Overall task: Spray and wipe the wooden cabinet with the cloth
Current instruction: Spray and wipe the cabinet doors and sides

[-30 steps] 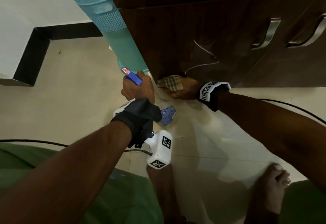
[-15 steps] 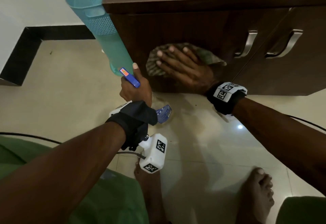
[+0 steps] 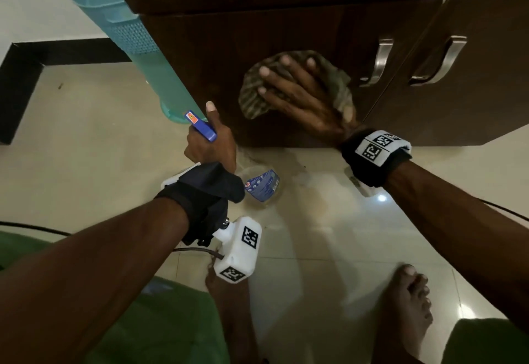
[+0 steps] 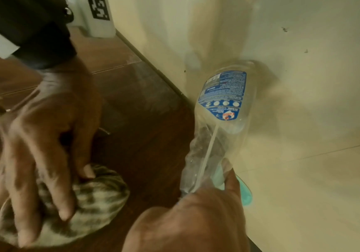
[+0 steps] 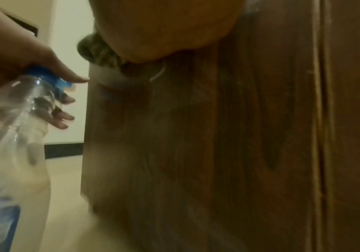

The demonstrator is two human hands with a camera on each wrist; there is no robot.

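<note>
A dark wooden cabinet (image 3: 217, 57) fills the top of the head view. My right hand (image 3: 297, 91) lies flat with spread fingers on a checked cloth (image 3: 252, 97) and presses it against the cabinet's left door. In the left wrist view the same cloth (image 4: 101, 192) bulges from under those fingers. My left hand (image 3: 211, 143) grips the neck of a clear spray bottle (image 4: 222, 109) with a blue trigger head (image 3: 200, 126) and blue label. The bottle hangs just left of the cabinet's lower corner, above the floor. In the right wrist view the bottle (image 5: 12, 119) is blurred.
A tall teal plastic bin (image 3: 137, 40) stands against the cabinet's left side. Two metal handles (image 3: 380, 60) sit on the doors to the right of the cloth. My bare feet (image 3: 406, 300) stand on the cream tiled floor (image 3: 86, 140). A black skirting (image 3: 25, 77) runs along the wall at left.
My right hand carried the cloth from the cabinet's bottom edge up onto the door face and on to the right. The left hand kept the bottle by the corner.
</note>
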